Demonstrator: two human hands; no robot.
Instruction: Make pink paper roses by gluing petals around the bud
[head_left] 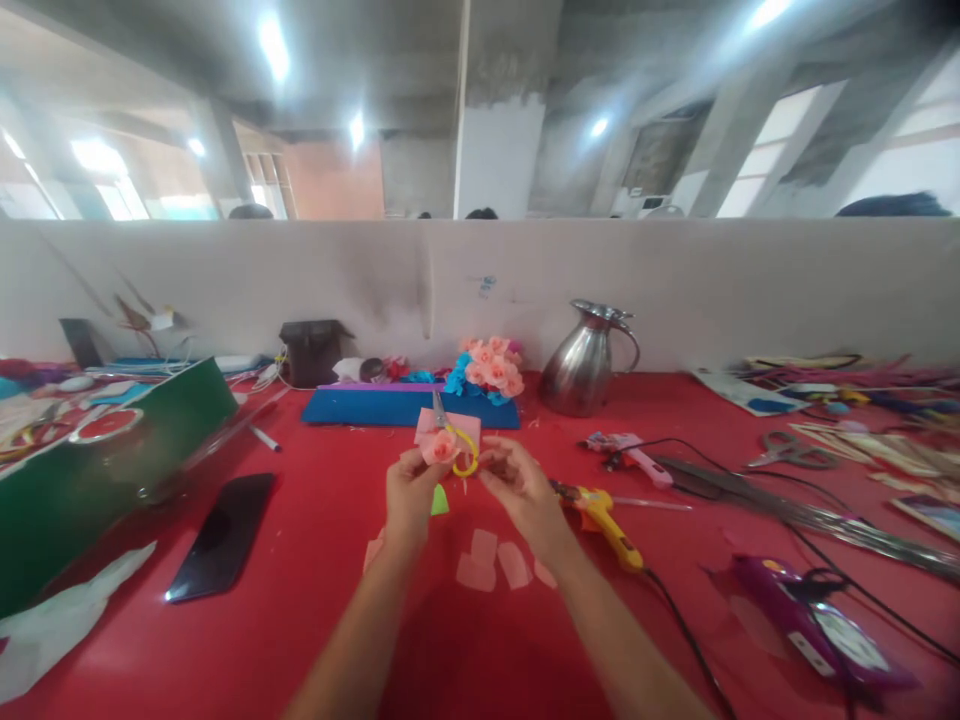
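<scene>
In my left hand [410, 497] is a pink paper rose [439, 449], pinched between thumb and fingers. My right hand [523, 487] is just right of the rose, its fingers curled in towards the thumb; anything between the tips is too small to make out. Behind the rose, scissors with yellow handles [474, 458] lie by a pink paper sheet [469, 424]. Several pale pink petal pieces [478, 571] are spread on the red table [450, 645] below my hands. A bright green paper piece [439, 500] shows between my wrists.
A yellow hot glue gun [609, 522] with its cord lies right of my right hand. Beyond are a pink glue gun [643, 461], a steel jug [581, 365] and a pink flower bunch [495, 367]. A black phone [223, 537] and green board [112, 475] are left; a purple device [814, 620] is right.
</scene>
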